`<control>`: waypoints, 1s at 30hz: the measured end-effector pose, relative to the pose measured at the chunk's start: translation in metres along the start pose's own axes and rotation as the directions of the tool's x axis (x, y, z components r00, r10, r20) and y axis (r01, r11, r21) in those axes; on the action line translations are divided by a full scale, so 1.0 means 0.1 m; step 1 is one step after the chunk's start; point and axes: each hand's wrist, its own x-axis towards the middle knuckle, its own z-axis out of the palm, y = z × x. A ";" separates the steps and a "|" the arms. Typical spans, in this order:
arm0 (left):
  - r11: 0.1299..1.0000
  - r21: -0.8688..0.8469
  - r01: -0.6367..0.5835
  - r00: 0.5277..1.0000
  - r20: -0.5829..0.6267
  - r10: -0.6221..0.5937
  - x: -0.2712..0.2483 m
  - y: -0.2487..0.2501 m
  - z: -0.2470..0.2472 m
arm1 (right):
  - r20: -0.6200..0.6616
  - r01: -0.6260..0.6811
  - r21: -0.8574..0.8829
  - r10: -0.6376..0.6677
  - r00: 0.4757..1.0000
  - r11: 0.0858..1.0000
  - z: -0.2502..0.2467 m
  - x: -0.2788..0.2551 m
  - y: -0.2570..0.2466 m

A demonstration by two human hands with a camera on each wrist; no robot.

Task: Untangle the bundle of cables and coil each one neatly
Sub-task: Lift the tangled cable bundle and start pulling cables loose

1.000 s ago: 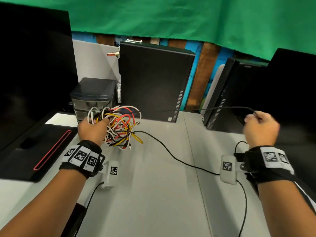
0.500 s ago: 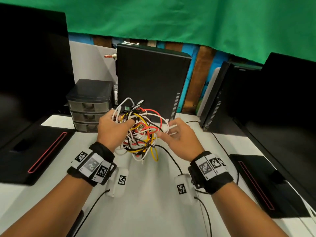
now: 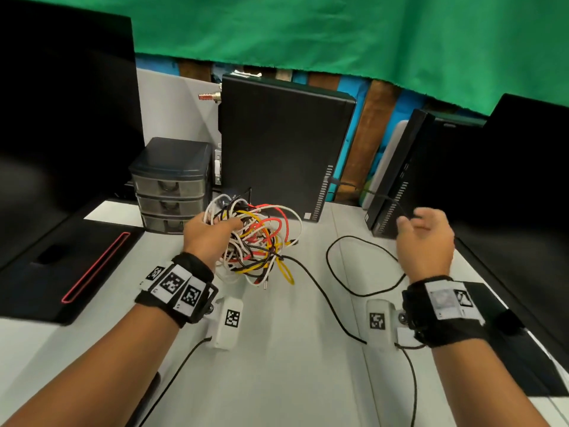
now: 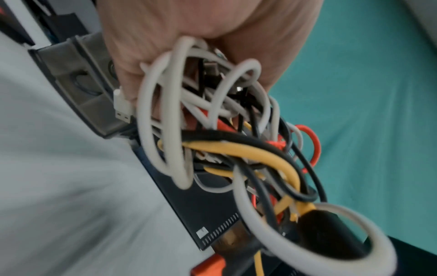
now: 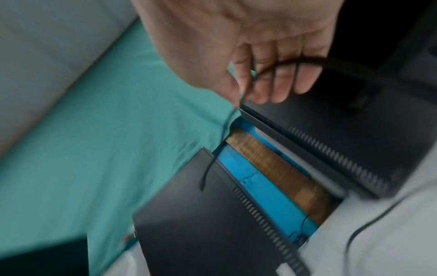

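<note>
Bundle [image 3: 255, 241]: white, red, yellow and black cables knotted together, just right of the drawer unit [image 3: 171, 183], above the desk [image 3: 292, 349].
Left hand [image 3: 209, 235]: grip clenched round the bundle's white loops.
Right hand [image 3: 423, 241]: fingers loosely hooked round the thin black cable [image 3: 311, 282], well right of the drawers.
Handling: likely light, limp, snag-prone; hold near a free plug end.
Drawers: three, closed; contents unclear.

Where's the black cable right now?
Head view: the black cable runs from the bundle in the left hand across the table, looping right up to the right hand.
</note>
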 end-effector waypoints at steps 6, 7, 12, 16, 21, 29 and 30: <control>0.992 -0.056 0.116 0.992 0.054 -0.113 0.02 -0.01 0.05 | 0.575 0.156 0.026 -0.142 0.806 0.987 0.25 -0.51 -0.03; 0.990 -0.060 0.132 0.989 0.068 -0.128 0.02 -0.01 0.05 | 0.672 0.056 0.066 -0.086 0.736 0.996 0.29 -0.57 -0.03; 0.969 -0.039 0.245 0.953 0.196 -0.233 0.02 -0.03 0.03 | 0.668 0.000 0.162 -0.110 0.736 0.987 0.28 -0.59 -0.08; 0.952 0.051 0.302 0.880 0.368 -0.299 -0.04 -0.01 0.10 | 0.680 0.104 0.093 -0.139 0.720 0.990 0.23 -0.46 -0.14; 0.946 0.039 0.323 0.844 0.441 -0.307 -0.17 -0.10 0.22 | 0.758 0.034 0.147 -0.135 0.639 0.989 0.23 -0.55 -0.26; 0.929 -0.147 0.339 0.887 0.379 -0.264 -0.28 -0.15 0.34 | 0.330 0.284 0.078 -0.294 0.897 0.956 0.20 -0.70 -0.27; 0.929 -0.161 0.334 0.891 0.377 -0.255 -0.29 -0.15 0.35 | 0.272 0.335 0.063 -0.339 0.900 0.940 0.19 -0.76 -0.29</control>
